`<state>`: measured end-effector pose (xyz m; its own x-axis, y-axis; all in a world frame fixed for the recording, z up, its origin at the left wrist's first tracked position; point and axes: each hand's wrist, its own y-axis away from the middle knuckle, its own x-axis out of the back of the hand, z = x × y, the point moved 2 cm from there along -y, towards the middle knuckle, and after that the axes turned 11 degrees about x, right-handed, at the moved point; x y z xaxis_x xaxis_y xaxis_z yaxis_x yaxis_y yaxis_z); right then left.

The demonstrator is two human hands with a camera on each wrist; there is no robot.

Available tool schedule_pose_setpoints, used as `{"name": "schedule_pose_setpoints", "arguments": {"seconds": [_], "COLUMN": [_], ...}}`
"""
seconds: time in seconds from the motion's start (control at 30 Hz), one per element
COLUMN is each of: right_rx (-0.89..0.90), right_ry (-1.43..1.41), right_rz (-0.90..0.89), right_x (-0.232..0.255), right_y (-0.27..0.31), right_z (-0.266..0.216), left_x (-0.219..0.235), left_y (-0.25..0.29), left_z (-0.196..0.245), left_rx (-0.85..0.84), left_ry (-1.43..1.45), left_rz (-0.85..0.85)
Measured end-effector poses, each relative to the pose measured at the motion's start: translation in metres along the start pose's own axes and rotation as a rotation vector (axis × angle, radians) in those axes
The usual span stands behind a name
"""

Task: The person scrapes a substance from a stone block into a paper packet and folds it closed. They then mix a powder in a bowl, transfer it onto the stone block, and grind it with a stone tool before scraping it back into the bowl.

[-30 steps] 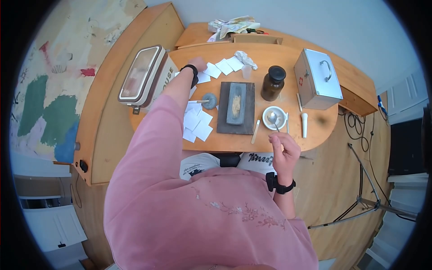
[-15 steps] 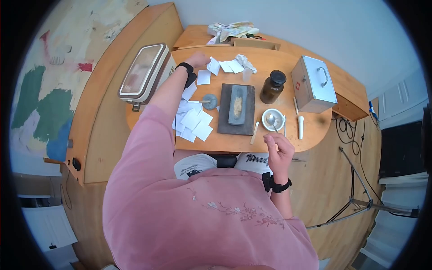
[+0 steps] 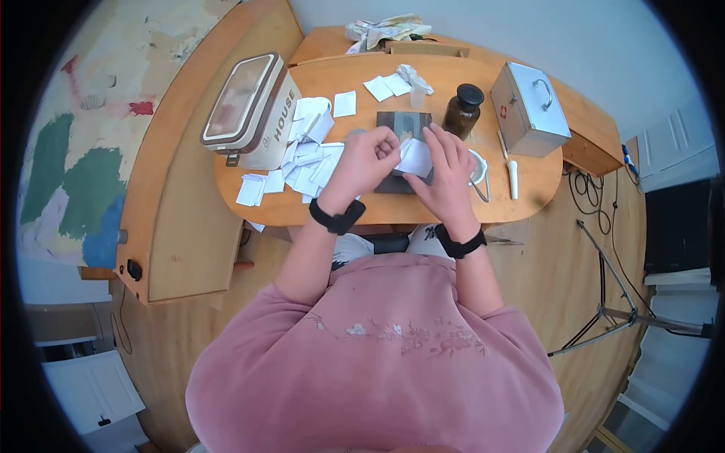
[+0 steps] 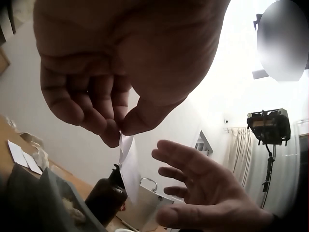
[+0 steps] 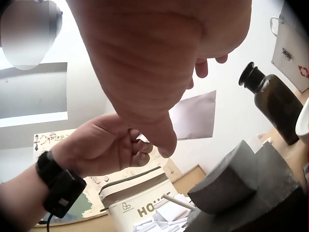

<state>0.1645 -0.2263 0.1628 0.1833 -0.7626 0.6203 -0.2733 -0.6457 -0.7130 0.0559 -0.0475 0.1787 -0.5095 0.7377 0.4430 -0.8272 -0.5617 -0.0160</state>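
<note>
My left hand [image 3: 364,164] pinches a small white sheet of paper [image 3: 414,158] by its edge, between thumb and fingertips, as the left wrist view shows. The paper hangs over the grey stone slab with a hollow [image 4: 60,203], which lies on a dark board [image 3: 389,183] and carries pale crumbly matter. Facing the sheet from the other side, my right hand [image 3: 447,175] has its fingers extended and thumb spread. In the left wrist view a gap shows between these right fingers [image 4: 178,154] and the sheet.
Loose white papers [image 3: 306,164] lie heaped on the left beside a cream box marked HOUSE [image 3: 276,124]. To the right stand a brown bottle [image 3: 463,113], a white bowl [image 3: 479,162] and a metal first-aid case [image 3: 532,113]. A white pestle [image 3: 513,181] lies near the right edge.
My left hand has come back from the far left papers to the middle, bringing a sheet. The right hand has moved from beside the bowl and spoon to face it. Papers on the left have shifted.
</note>
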Motion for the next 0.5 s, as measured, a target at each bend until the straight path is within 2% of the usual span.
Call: {"name": "schedule_pose_setpoints", "arguments": {"seconds": [0.17, 0.3, 0.37, 0.47, 0.5], "right_rx": [-0.032, -0.014, -0.035, -0.061, -0.059], "right_ry": [-0.027, -0.061, -0.188, -0.21, -0.209], "right_rz": [-0.09, -0.045, -0.032, -0.029, -0.029], "right_x": [-0.01, -0.013, -0.013, -0.013, -0.013], "right_y": [0.021, 0.03, 0.032, 0.034, 0.034], "right_z": [0.0, 0.001, 0.001, 0.001, 0.001], "left_x": [-0.013, -0.013, -0.013, -0.011, -0.011], "left_y": [0.027, 0.031, 0.031, 0.027, 0.026], "left_z": [-0.005, -0.01, -0.012, -0.02, -0.024], "left_rx": [0.05, 0.042, 0.046, 0.071, 0.078], "left_ry": [0.064, 0.024, 0.014, 0.037, 0.129], "left_rz": [0.01, 0.024, 0.033, 0.027, -0.005]}}
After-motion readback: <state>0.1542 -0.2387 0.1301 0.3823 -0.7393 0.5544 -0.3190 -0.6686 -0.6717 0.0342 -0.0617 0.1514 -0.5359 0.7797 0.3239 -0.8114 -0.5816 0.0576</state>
